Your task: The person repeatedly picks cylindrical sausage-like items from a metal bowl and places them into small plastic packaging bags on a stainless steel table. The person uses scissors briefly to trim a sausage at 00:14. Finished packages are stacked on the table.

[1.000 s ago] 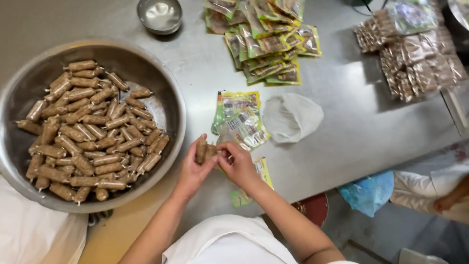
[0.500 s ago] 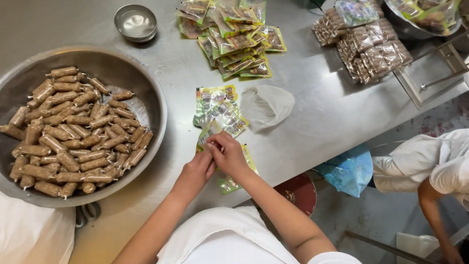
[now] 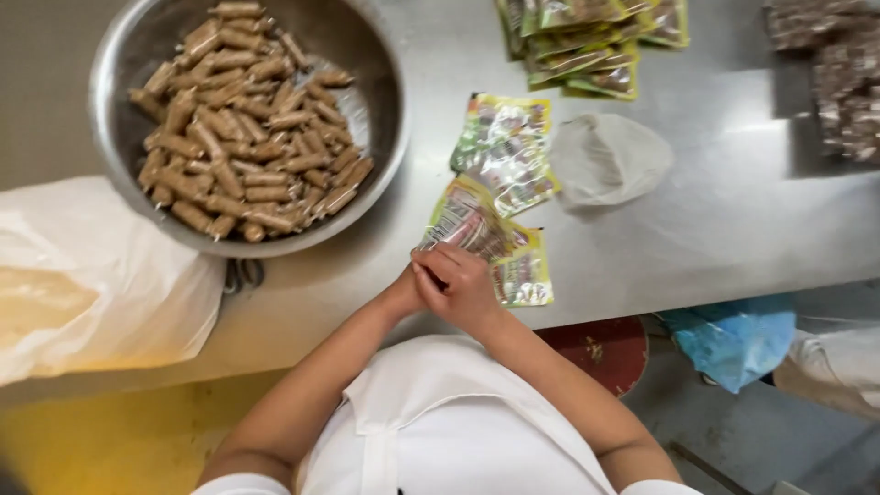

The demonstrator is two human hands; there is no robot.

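Note:
My right hand [image 3: 466, 291] lies over my left hand [image 3: 403, 295] at the table's near edge, both closed on the lower end of a yellow-green foil pouch [image 3: 467, 225]. The pouch tilts up and away from me. My left hand is mostly hidden under the right. Another flat pouch [image 3: 526, 275] lies just right of my hands. A small stack of empty pouches [image 3: 504, 147] rests beyond it. To the upper left, a big steel bowl [image 3: 362, 55] holds several brown wrapped sticks [image 3: 243, 128].
A crumpled clear bag [image 3: 610, 160] lies right of the pouches. Filled pouches [image 3: 596, 46] are piled at the back, with clear-wrapped packs [image 3: 834, 82] at the far right. A white plastic bag [image 3: 92, 275] and scissors [image 3: 240, 273] are on the left. Below the edge are a red round lid [image 3: 596, 353], a blue bag [image 3: 733, 344] and another person's white sleeve [image 3: 843, 367].
A second ago my left hand held a bundle of brown sticks beside a pouch. Now the sticks are out of sight and both hands grip the pouch. The view has shifted closer.

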